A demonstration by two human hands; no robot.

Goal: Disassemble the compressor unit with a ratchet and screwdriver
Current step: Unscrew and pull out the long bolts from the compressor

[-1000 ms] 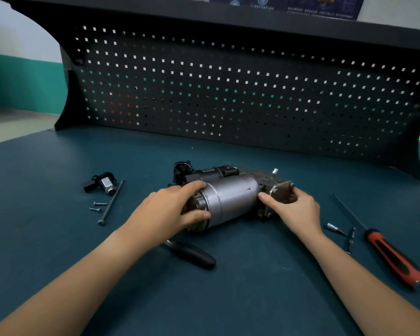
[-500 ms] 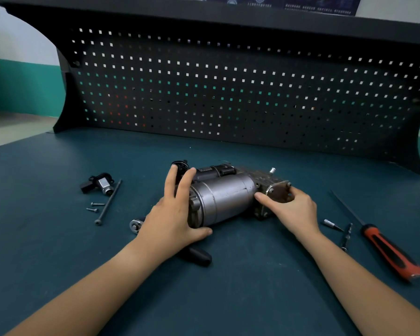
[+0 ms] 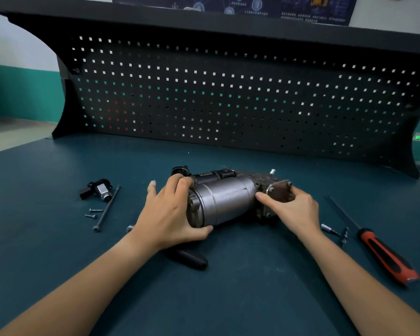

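The compressor unit (image 3: 226,202) is showing brushed grey metal with a dull sheen, its end plate (image 3: 280,193) looking rusty and rough. Right of it, the screwdriver (image 3: 383,253) is gleaming in smooth red-and-black plastic; beneath, the tabletop (image 3: 58,251) is looking matt.

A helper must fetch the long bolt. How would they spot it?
Find the compressor unit on the workbench. Left of it lie a black-and-silver part and two short screws. The long bolt is the thin dark rod beside them, far longer than either screw.
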